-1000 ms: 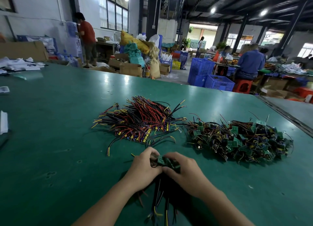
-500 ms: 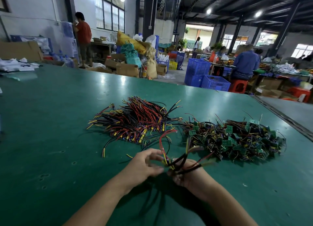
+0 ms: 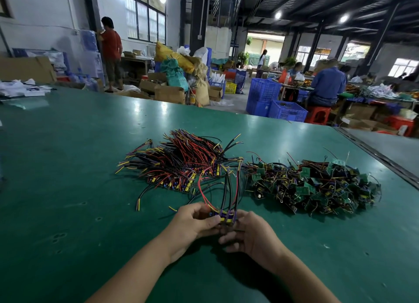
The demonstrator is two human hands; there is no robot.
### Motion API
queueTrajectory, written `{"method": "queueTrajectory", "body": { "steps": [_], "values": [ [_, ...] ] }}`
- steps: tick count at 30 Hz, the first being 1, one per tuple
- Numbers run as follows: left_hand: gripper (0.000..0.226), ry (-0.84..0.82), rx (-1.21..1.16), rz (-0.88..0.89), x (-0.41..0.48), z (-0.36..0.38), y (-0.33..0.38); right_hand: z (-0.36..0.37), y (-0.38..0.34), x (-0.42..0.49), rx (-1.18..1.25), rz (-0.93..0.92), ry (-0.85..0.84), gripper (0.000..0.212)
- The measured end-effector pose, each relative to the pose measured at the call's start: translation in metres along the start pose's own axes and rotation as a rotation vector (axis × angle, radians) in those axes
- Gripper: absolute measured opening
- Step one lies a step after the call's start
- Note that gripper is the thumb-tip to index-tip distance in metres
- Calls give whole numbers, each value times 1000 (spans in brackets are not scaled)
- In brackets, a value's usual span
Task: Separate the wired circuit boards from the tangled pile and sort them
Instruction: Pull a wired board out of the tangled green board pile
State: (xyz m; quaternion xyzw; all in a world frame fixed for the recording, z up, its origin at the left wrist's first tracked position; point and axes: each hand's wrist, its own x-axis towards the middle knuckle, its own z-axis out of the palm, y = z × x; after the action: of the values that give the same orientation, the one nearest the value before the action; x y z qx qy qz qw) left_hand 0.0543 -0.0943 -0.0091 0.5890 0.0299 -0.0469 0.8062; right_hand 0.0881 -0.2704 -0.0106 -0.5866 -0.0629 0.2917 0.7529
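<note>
One bundle of wired boards [image 3: 227, 218], wires pointing up; left hand [image 3: 192, 223] pinches it, right hand [image 3: 254, 234] fingers curl round it.

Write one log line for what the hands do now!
left hand: grips wired boards | right hand: holds same boards | wires: up | neat pile: far left | tangled pile: far right

blue crates [image 3: 286, 111], a red stool [image 3: 317, 116] and cardboard boxes [image 3: 169, 94] stand beyond the table [image 3: 68, 166].
</note>
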Motion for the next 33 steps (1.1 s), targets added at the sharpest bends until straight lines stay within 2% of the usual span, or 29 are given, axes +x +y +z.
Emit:
{"method": "queueTrajectory", "body": {
  "steps": [5,11,14,16,19,24,29,33],
  "values": [
    [26,37,-9,-29,-2,1,1,3,10,2,-188,-272,115,30],
    [16,7,-92,-51,-2,7,0,0,12,3,-146,-329,85,36],
    [23,-24,-66,-36,-3,6,2,-2,9,3,-145,-353,86,21],
    [27,-16,-37,-27,-4,5,4,-4,6,3,-147,-345,63,18],
    [19,-28,-32,-49,-4,3,5,-7,1,1,-114,-300,2,25],
    [24,-61,-85,-79,-4,2,8,-9,-1,0,74,-246,-94,31],
    [19,-102,-102,-92,-5,-1,9,-8,-2,-1,134,-211,-184,25],
    [13,-155,-188,-92,-5,0,11,-7,-6,-1,184,-204,-186,45]
  ]
}}
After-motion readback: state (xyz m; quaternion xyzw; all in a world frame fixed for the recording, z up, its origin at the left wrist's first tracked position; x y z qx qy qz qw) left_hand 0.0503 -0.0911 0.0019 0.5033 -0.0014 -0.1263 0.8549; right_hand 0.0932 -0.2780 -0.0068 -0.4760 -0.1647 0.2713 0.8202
